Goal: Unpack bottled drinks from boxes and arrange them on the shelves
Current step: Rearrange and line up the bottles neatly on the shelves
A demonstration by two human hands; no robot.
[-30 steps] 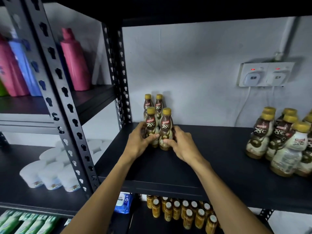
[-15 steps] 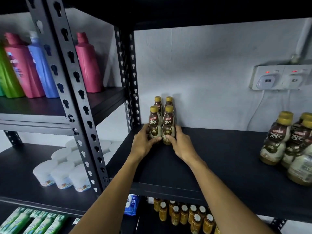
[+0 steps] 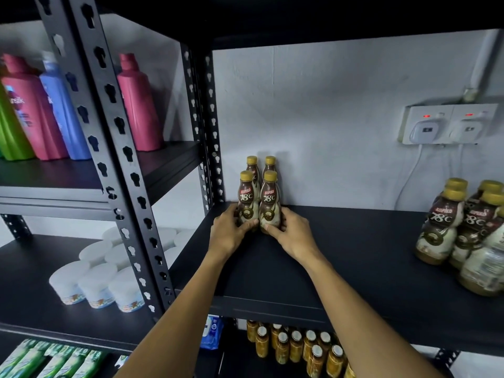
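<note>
Gripping the four-bottle cluster at its base: left hand curled round the 9 o'clock side, right hand round the 3 o'clock side. Cluster stands upright at the 11 o'clock corner of the shelf; more bottles at 3 o'clock.

This looks to me like a small shop or stockroom: black slotted metal shelving stands against a bare white wall, and every shelf carries many copies of one product. On my left are coloured shampoo bottles above white tubs and green packs. My own shelf holds identical coffee bottles with another batch at the right, and small amber bottles stand in rows below.
</note>
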